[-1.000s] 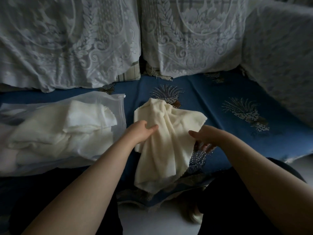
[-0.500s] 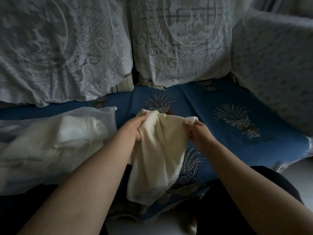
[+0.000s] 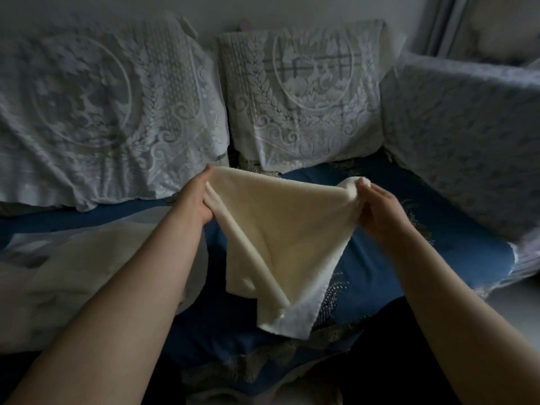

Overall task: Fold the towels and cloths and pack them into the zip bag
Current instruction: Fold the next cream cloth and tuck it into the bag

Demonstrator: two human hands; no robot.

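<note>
Both hands up in front of the sofa, holding a cream cloth (image 3: 280,238) stretched between them. Left hand (image 3: 196,200) grips the cloth's upper left corner, fingers curled round the bunched edge, thumb on top. Right hand (image 3: 377,203) pinches the upper right corner, fabric gathered at the fingertips. Top edge runs fairly taut from hand to hand; the rest hangs down to a point w/ one layer doubled over another, lower tip lighter in tone. Cloth is in the air, above the blue sofa seat (image 3: 455,252), not lying on it as far as I can see.

Zip bag (image 3: 35,287) lies on the seat to the left, partly behind the left forearm; translucent, w/ pale folded cloths inside, though that side is blurred and dim so the bag's edges and opening are hard to make out. Bag and held cloth are apart.

Behind: two back cushions under white lace covers, left one (image 3: 96,112) and middle one (image 3: 304,97), standing side by side against the wall. Sofa arm at right (image 3: 467,135) also covered in lace. Seat cover is blue w/ a pale embroidered motif showing near the right wrist. Dark clothing of the person fills the bottom of the view.
</note>
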